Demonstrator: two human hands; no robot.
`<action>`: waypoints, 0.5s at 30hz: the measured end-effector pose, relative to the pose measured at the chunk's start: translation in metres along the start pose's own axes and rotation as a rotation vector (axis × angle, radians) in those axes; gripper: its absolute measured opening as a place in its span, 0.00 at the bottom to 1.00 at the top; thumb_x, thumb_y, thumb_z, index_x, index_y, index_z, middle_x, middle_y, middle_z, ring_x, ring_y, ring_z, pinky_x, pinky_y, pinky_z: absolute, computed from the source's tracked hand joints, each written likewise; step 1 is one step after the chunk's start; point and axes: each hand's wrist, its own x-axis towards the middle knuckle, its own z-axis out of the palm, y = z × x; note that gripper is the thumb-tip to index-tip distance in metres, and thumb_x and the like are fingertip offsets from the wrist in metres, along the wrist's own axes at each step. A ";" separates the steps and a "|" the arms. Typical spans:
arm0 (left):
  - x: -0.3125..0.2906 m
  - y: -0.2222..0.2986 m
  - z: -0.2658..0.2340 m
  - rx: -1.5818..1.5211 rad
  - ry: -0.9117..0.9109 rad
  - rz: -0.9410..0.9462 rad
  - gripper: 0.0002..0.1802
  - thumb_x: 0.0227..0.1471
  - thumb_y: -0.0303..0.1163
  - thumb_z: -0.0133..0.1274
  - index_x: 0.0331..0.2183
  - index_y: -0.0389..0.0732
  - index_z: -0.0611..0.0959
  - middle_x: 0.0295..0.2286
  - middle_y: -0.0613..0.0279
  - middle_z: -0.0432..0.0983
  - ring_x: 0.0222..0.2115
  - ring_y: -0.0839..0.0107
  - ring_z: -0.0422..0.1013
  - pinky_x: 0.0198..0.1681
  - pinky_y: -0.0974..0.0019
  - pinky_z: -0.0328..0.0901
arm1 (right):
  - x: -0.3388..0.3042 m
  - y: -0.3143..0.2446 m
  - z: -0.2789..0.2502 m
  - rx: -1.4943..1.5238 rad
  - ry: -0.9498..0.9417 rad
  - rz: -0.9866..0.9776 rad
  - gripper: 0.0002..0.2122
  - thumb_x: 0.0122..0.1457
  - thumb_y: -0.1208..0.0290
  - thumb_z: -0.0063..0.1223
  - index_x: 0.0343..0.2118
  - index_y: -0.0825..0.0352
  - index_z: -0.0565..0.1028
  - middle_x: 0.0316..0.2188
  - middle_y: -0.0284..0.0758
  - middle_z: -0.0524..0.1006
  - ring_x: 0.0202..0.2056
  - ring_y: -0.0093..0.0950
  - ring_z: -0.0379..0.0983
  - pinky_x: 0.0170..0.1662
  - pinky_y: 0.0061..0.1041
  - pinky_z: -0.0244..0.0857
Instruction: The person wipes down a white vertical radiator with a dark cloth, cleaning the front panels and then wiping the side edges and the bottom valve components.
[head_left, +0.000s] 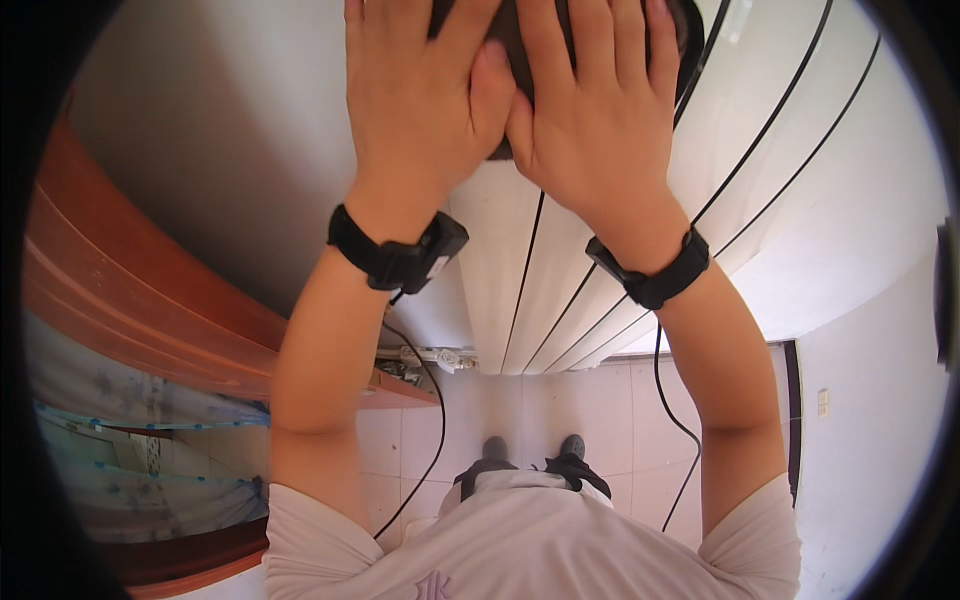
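Dark thing: the blackish item is right at the top edge under both palms, up against the white ribbed panel, which looks like a radiator to me. Partly cut off and mostly covered, so no clue what it is exactly.
Left hand: the left hand lies over its left part, back of the hand showing, fingers pointing up and slightly fanned.
Right hand: the right hand covers the right part, fingers spread, a dark rounded corner poking out past the little finger.
Grip: fingers look pretty straight on both hands, but most tips run out of view, so honestly can't tell if either one is clamped on the thing or just laid on it.
Thumbs: turned in towards each other, very close together near the middle.
Wrists: black wristband on each, left and right, with a thin black cable dropping from the left one and another on the right side.
Left side: reddish-brown wooden furniture, bluish patterned fabric or film below it.
Down low: pale tiled floor, dark shoes, light T-shirt.
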 end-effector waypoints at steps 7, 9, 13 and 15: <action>-0.072 0.022 -0.001 -0.108 -0.111 -0.114 0.31 0.61 0.41 0.42 0.65 0.51 0.68 0.66 0.48 0.55 0.66 0.39 0.51 0.64 0.34 0.48 | -0.060 -0.018 0.006 0.090 -0.016 0.007 0.25 0.63 0.58 0.47 0.61 0.61 0.70 0.65 0.45 0.65 0.67 0.44 0.58 0.65 0.46 0.50; -0.089 0.024 -0.001 -0.192 -0.127 -0.169 0.32 0.56 0.41 0.46 0.63 0.62 0.71 0.67 0.54 0.53 0.65 0.33 0.49 0.59 0.24 0.51 | -0.074 -0.022 0.005 0.081 -0.082 0.010 0.25 0.62 0.56 0.49 0.61 0.58 0.71 0.65 0.41 0.66 0.66 0.40 0.61 0.64 0.44 0.51; -0.134 0.033 -0.003 -0.201 -0.193 -0.170 0.33 0.55 0.41 0.48 0.63 0.65 0.70 0.68 0.56 0.52 0.66 0.35 0.48 0.61 0.24 0.48 | -0.117 -0.028 0.006 0.094 -0.200 -0.017 0.25 0.62 0.53 0.49 0.61 0.55 0.71 0.66 0.40 0.65 0.67 0.40 0.60 0.64 0.44 0.51; -0.156 0.041 -0.005 -0.171 -0.245 -0.167 0.34 0.55 0.40 0.51 0.64 0.66 0.69 0.68 0.58 0.51 0.66 0.35 0.48 0.61 0.23 0.47 | -0.140 -0.030 0.005 0.085 -0.239 -0.032 0.25 0.62 0.50 0.49 0.60 0.52 0.71 0.66 0.39 0.65 0.67 0.38 0.60 0.63 0.43 0.51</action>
